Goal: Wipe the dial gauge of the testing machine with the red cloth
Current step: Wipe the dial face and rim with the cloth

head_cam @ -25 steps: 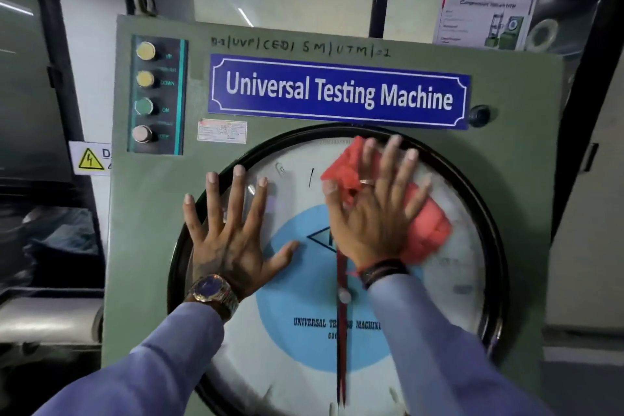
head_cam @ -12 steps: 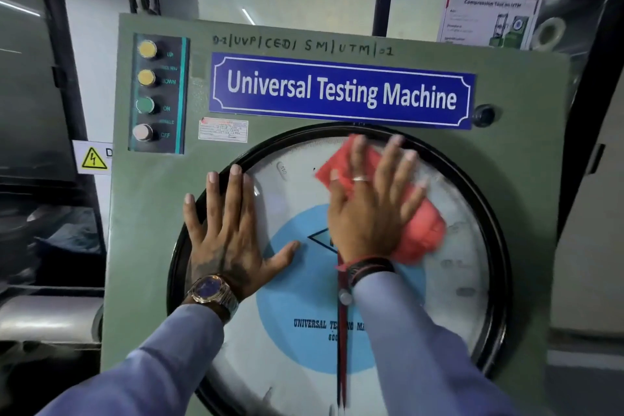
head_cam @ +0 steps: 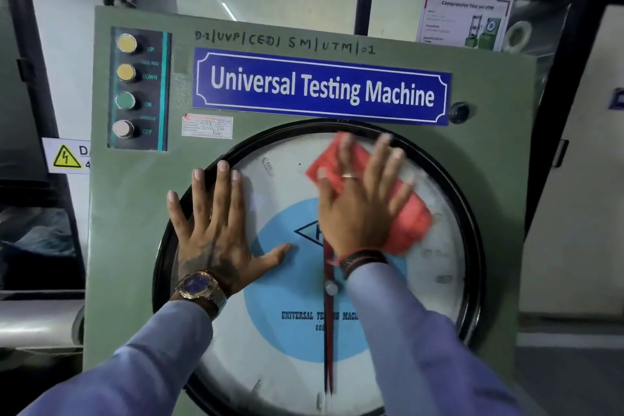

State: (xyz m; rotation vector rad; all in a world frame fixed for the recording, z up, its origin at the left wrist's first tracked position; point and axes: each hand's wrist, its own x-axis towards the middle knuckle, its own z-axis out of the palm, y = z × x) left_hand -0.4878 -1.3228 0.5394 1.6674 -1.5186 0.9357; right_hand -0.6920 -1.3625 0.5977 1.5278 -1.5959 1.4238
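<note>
Head view: red cloth (head_cam: 410,223) slants upper-left to lower-right.

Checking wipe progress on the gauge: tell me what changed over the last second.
The right hand slid the red cloth slightly upward, toward the upper rim of the dial gauge, pressing it flat throughout. The left hand stayed spread against the gauge's left side; nothing was taken up or released.

Green testing machine cabinet (head_cam: 135,246), frame centre: dial gauge (head_cam: 422,297) lower centre; blue nameplate (head_cam: 320,86) above; push-button panel (head_cam: 140,88) upper left; small label (head_cam: 207,126) beneath the nameplate's left end
</note>
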